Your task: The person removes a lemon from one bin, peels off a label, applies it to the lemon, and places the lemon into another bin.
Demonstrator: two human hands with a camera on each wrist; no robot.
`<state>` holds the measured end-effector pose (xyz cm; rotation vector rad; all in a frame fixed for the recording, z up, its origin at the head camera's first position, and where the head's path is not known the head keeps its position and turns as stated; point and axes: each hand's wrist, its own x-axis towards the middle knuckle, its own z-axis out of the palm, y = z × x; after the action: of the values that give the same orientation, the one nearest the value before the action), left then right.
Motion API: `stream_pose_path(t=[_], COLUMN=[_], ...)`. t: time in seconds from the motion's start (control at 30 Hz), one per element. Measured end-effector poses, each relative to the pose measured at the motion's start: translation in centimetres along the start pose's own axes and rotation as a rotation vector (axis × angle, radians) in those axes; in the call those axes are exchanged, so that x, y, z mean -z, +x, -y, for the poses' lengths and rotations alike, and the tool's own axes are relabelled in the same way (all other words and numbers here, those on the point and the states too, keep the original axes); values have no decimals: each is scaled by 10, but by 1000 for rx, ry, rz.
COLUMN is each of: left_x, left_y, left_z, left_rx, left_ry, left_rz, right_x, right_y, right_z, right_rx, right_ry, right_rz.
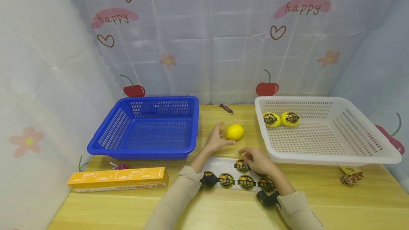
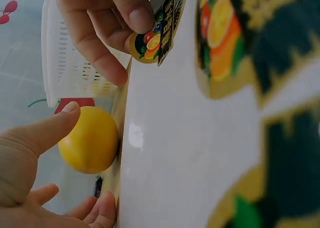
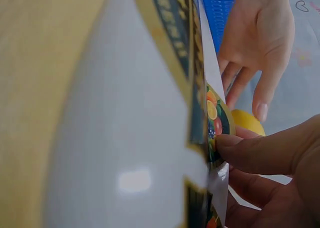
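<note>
A yellow lemon point(image 1: 234, 132) rests on the table between two baskets. My left hand point(image 1: 216, 140) is beside it, thumb and fingers spread apart, not gripping it. Below the lemon lies a white sheet of round fruit stickers point(image 1: 220, 163). Over the sheet's right part, my right hand point(image 1: 260, 162) pinches a sticker point(image 2: 150, 45) between thumb and finger. In the right wrist view the thumb presses on the edge of this dark, gold-rimmed sticker point(image 3: 214, 113), which stands up from the sheet.
A blue basket point(image 1: 143, 151) stands at left, a white basket point(image 1: 319, 157) at right with two stickered lemons point(image 1: 281, 119). An orange-yellow box point(image 1: 118, 179) and a lollipop point(image 1: 119, 166) lie front left. Wrapped candies lie at the back point(image 1: 227, 109) and right point(image 1: 351, 178).
</note>
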<state>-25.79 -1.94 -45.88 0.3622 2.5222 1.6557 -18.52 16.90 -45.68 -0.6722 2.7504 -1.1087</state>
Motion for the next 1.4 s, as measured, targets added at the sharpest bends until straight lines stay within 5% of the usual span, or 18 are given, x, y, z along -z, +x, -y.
stream_pose_path(t=[0.17, 0.37, 0.47, 0.6, 0.9, 1.2, 1.4], left_x=[9, 23, 27, 32, 34, 14, 10], left_y=[-18, -35, -40, -42, -49, -62, -65], left_z=[-3, -15, -20, -20, -13, -24, -22], left_rx=[-27, -115, -149, -193, -168, -260, -292], left_ry=[138, 341, 402, 399, 346, 688, 695], left_rz=[2, 323, 404, 399, 361, 149, 128], right_x=[-1, -1, -1, 0, 4, 3, 1], right_y=[1, 2, 2, -3, -10, -5, -4], right_z=[2, 5, 6, 8, 9, 11, 10], right_rx=[1, -3, -13, -17, -2, -4, -12], right_ry=[54, 113, 118, 102, 17, 93, 103], right_rz=[-42, -141, -161, -163, -94, -110, -129])
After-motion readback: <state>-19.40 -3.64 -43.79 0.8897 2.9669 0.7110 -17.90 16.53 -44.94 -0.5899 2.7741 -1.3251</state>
